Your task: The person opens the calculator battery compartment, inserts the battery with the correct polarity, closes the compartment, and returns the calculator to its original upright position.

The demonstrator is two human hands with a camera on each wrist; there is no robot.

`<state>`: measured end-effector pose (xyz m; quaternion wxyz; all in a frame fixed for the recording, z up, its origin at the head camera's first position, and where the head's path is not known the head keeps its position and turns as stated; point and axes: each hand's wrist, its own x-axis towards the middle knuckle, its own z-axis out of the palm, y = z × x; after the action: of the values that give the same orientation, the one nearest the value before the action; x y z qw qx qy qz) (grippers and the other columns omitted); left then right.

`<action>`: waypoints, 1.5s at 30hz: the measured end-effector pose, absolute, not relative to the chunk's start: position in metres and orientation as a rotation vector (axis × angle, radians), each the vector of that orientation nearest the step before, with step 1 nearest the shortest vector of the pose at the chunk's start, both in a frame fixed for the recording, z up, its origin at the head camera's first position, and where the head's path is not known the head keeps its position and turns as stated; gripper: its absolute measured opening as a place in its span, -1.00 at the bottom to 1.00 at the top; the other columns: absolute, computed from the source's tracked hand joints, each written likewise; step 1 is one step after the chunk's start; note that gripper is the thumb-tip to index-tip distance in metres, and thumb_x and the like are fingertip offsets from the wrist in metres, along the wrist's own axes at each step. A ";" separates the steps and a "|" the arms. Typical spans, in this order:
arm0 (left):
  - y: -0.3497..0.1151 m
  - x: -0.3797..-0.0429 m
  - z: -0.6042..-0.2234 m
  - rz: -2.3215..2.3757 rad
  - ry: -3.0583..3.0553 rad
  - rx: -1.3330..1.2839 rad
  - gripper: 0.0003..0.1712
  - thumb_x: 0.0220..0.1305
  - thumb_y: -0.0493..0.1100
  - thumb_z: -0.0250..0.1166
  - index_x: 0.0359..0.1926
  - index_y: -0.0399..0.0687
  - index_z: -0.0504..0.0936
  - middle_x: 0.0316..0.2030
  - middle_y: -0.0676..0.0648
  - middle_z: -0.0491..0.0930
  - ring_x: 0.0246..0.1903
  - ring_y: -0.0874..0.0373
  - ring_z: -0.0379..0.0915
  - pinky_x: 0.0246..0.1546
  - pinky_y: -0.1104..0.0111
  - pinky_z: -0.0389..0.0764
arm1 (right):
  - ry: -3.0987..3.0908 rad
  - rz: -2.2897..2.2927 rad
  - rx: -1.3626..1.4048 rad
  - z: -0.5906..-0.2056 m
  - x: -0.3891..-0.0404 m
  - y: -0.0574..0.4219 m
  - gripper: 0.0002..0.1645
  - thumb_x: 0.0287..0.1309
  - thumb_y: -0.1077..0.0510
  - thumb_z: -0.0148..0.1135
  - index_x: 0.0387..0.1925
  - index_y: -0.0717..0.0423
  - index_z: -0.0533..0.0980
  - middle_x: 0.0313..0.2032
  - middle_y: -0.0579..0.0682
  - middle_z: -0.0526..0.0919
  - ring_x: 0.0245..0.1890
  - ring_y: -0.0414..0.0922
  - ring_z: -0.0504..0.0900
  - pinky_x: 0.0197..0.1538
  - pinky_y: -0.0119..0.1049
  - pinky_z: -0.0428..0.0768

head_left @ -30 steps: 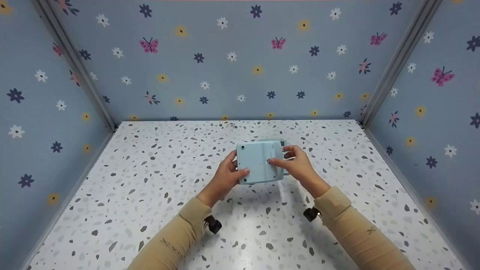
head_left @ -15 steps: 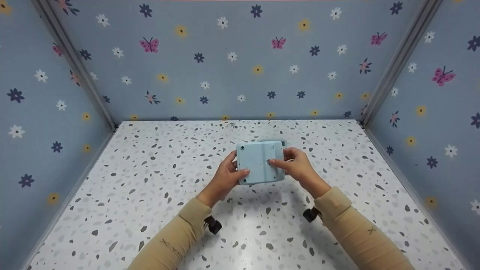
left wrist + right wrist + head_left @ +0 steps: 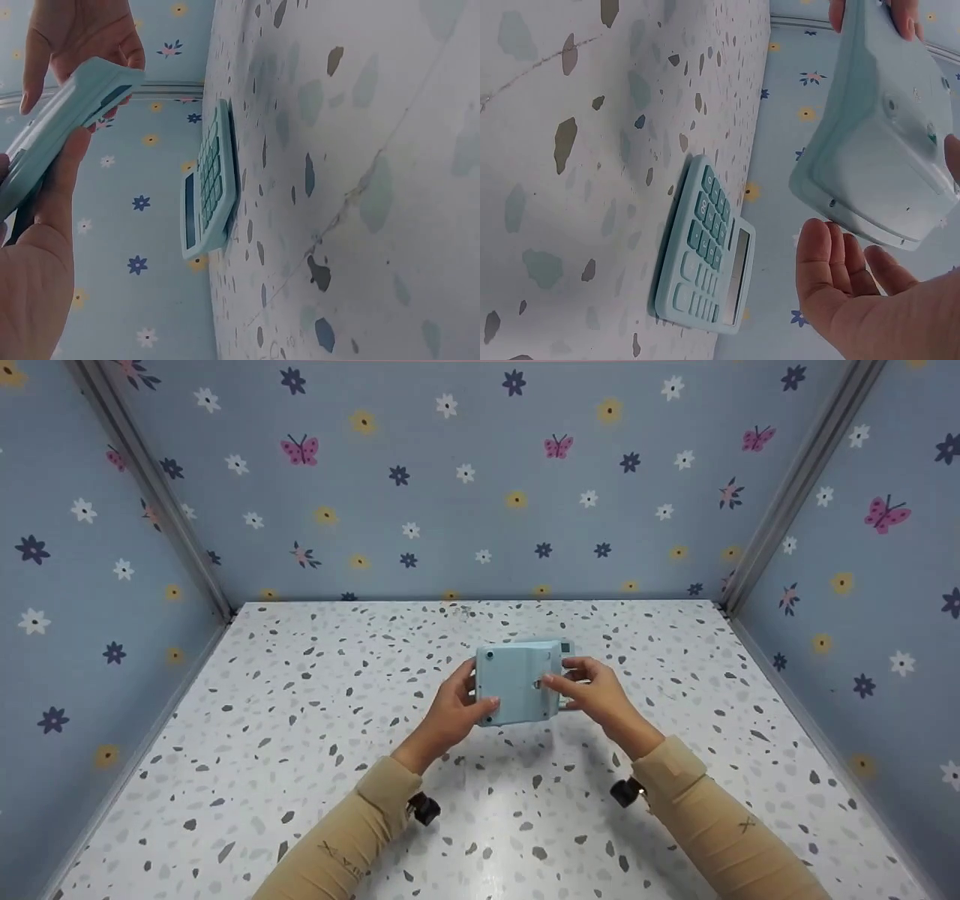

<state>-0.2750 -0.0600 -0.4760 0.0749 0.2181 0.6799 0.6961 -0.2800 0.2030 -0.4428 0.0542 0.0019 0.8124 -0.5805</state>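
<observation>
A light blue calculator (image 3: 514, 686) is held up over the table, its back towards the head camera. My left hand (image 3: 452, 706) grips its left side, thumb on the back. At the opposite edge, my right hand (image 3: 596, 690) has its thumb near a small slot in the back. In the right wrist view its loosely bent fingers (image 3: 821, 259) lie below the edge with a gap. A strip of dark display shows on the held calculator (image 3: 64, 127) in the left wrist view. Behind it, a second light blue calculator (image 3: 701, 255) lies keys up on the table, mostly hidden from the head camera.
The white speckled table (image 3: 360, 660) is bounded by blue walls (image 3: 480, 510) with flowers and butterflies at the back and both sides. Grey metal strips (image 3: 795, 487) run along the corners. A small black camera (image 3: 425, 808) hangs at the left wrist.
The held calculator has tilted, its right edge shifting slightly left. My right fingers now stand a little apart from that edge, while the left hand keeps its grip.
</observation>
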 end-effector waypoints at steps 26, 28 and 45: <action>-0.073 -0.277 -0.474 0.795 3.488 1.740 -0.44 0.45 -0.51 0.25 0.43 -0.35 0.47 0.22 -0.31 0.68 0.11 -0.14 0.77 0.02 0.21 0.85 | 2.253 -1.942 0.065 -0.434 -0.282 0.200 -0.31 0.62 -0.13 0.18 0.47 0.27 0.41 0.30 0.34 0.57 0.16 0.13 0.71 0.15 -0.14 0.81; -0.074 -0.278 -0.473 0.669 3.518 1.807 -0.45 0.42 -0.52 0.27 0.40 -0.34 0.51 0.19 -0.28 0.71 0.11 -0.11 0.78 0.04 0.23 0.84 | 2.213 -1.981 0.043 -0.433 -0.280 0.199 -0.31 0.63 -0.11 0.17 0.48 0.29 0.39 0.27 0.35 0.58 0.12 0.12 0.73 0.13 -0.15 0.82; -0.075 -0.280 -0.471 -0.505 3.509 2.075 -0.62 0.74 -0.24 -0.02 0.39 -0.04 0.56 0.19 -0.21 0.74 0.07 -0.19 0.78 -0.10 0.08 0.89 | 1.871 -2.140 -0.013 -0.427 -0.276 0.181 -0.35 0.71 0.06 0.02 0.60 0.30 0.23 -0.08 0.07 0.73 -0.22 -0.12 0.80 -0.03 -0.27 0.84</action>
<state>-0.2796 -0.0749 -0.4711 -0.4646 0.4473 0.7564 -0.1088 -0.2760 0.1810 -0.4270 0.1488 -0.0045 0.6509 -0.7444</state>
